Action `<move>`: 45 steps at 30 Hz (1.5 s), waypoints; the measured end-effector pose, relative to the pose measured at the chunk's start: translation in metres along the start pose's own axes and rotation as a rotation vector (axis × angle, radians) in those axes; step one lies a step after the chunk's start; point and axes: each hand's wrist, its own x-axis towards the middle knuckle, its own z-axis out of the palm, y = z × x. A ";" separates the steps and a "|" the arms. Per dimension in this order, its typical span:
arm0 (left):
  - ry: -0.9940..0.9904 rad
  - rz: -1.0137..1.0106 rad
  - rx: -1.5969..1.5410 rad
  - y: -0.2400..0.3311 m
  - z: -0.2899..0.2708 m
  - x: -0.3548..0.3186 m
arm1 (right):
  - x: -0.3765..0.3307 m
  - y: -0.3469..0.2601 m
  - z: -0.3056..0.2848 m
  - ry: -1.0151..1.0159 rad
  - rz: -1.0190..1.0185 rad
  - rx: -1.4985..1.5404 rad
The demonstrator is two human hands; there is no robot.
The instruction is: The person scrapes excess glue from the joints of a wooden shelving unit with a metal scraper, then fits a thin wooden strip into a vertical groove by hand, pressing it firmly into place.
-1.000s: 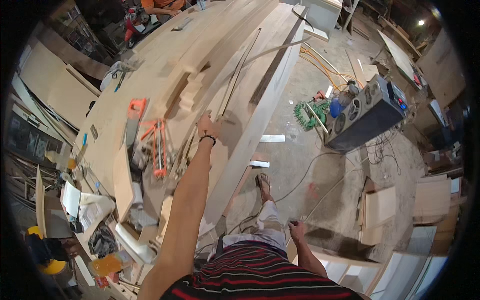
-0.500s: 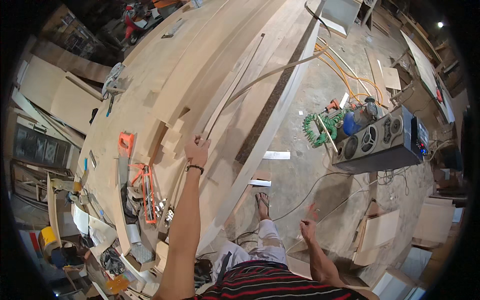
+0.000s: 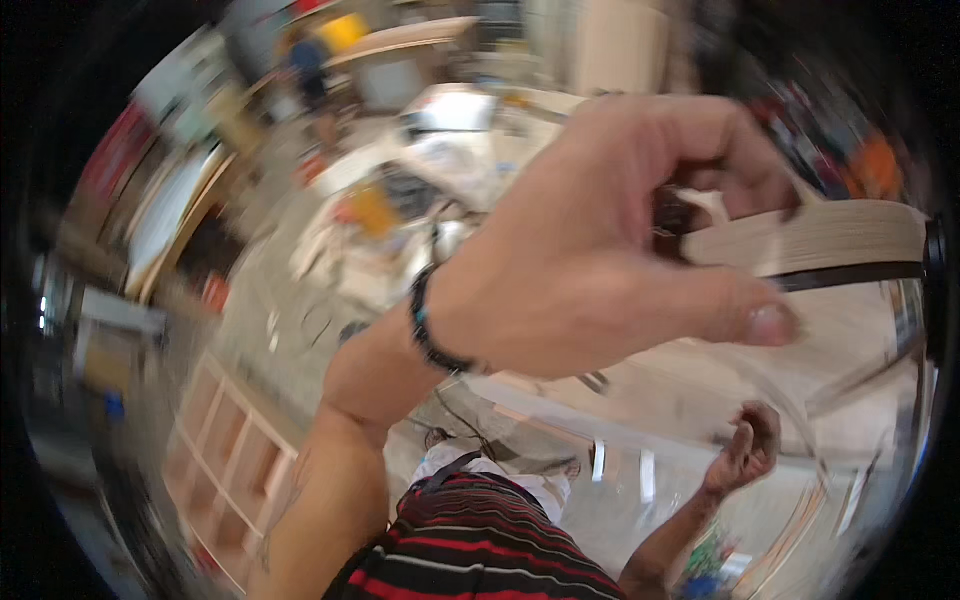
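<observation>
My left hand (image 3: 600, 240) is raised very close to the camera, its thumb and curled fingers on either side of a tan wood-grain strip (image 3: 850, 238). A dark edge runs along the strip's lower side, and its far end passes to the right rim. The fingers hide the strip's inner end. Low on the right, my right hand (image 3: 745, 450) hangs apart from everything, fingers loosely curled and a little apart, with nothing visible in them. Pale wood boards (image 3: 850, 360) lie behind and below the strip, blurred by motion.
A wooden frame with compartments (image 3: 225, 450) stands at the lower left. Another person (image 3: 308, 75) is at the far left. Cluttered boards and an orange-yellow item (image 3: 372, 210) lie ahead. White pieces (image 3: 647, 475) and green coiled hose (image 3: 710, 555) lie on the floor.
The view has swung left and is smeared. My left hand has risen from the boards to right before the camera, with the strip now large beside it. My right hand has risen and shifted right.
</observation>
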 end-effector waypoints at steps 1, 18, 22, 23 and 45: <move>0.040 -0.026 -0.071 0.037 -0.035 -0.031 | 0.009 -0.015 0.040 -0.108 -0.126 0.104; 1.338 0.025 0.340 0.128 -0.286 -0.565 | -0.241 -0.366 0.637 -1.362 0.201 1.281; 1.587 -0.100 0.300 0.128 -0.301 -0.632 | -0.329 -0.391 0.692 -1.636 0.466 1.273; 1.635 -0.114 0.329 0.125 -0.306 -0.650 | -0.352 -0.393 0.707 -1.675 0.489 1.242; 2.332 -0.291 1.030 0.168 -0.632 -0.883 | -0.612 -0.559 1.098 -2.467 0.682 1.084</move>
